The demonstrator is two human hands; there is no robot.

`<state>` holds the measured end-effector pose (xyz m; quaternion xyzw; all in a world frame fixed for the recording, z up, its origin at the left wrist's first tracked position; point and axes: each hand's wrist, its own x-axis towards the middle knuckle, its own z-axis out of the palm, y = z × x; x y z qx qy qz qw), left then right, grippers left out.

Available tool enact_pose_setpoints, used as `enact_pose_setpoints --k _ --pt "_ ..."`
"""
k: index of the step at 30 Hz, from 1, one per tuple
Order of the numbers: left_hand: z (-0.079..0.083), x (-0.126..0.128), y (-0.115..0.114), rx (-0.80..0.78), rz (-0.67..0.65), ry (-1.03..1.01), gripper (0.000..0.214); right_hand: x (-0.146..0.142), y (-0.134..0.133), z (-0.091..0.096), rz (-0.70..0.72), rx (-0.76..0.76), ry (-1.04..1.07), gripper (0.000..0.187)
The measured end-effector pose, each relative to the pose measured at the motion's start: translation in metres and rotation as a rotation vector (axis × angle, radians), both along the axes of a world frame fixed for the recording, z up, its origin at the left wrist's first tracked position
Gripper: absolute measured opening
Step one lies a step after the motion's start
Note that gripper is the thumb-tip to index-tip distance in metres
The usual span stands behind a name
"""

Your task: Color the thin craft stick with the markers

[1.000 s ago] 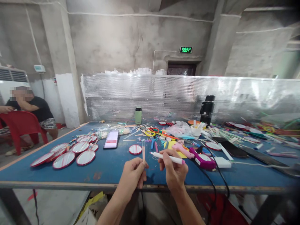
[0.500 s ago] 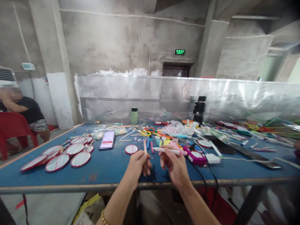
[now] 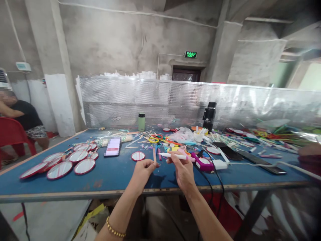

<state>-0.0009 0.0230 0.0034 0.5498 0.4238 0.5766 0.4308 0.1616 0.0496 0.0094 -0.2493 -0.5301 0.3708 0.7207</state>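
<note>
My left hand [image 3: 141, 174] pinches a thin, flat wooden craft stick [image 3: 154, 153] near its lower end, so it points up and away from me. Between the fingers of my right hand [image 3: 185, 172] lies a white marker pen [image 3: 177, 156] with a pink end. Its tip points left and sits just right of the stick; whether they touch I cannot tell. Behind my left hand a small round mirror with a red rim [image 3: 138, 156] rests flat on the blue table [image 3: 112, 177].
More red-rimmed round mirrors [image 3: 60, 170] are piled at left, near a phone [image 3: 112, 147]. A green bottle [image 3: 141, 122] and a black flask [image 3: 209, 117] stand at the back. A purple device [image 3: 204, 164] with cables lies right of my hands, among scattered pens and sticks.
The marker's tip has come closer to the stick. My left hand's lower fingers have curled in. The whole view has shifted slightly.
</note>
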Motion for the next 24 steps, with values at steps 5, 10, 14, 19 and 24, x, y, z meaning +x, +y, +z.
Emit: enact_pose_setpoints --k 5,10,14,19,24 --pt "0.004 0.0 -0.003 -0.024 -0.035 0.043 0.035 0.001 -0.005 -0.005 -0.036 0.064 -0.01 0.019" --pt "0.01 -0.001 -0.01 -0.025 -0.049 0.055 0.031 0.0 -0.009 -0.004 -0.089 0.068 -0.047 0.02" --pt "0.011 -0.001 -0.012 -0.016 -0.043 0.085 0.031 -0.001 -0.015 -0.004 -0.115 0.055 -0.147 0.018" --pt "0.009 -0.001 -0.012 -0.012 -0.028 0.127 0.032 0.0 -0.019 -0.004 -0.128 0.067 -0.219 0.018" --pt "0.008 0.0 -0.01 -0.009 -0.022 0.153 0.033 0.0 -0.02 -0.004 -0.162 0.076 -0.282 0.021"
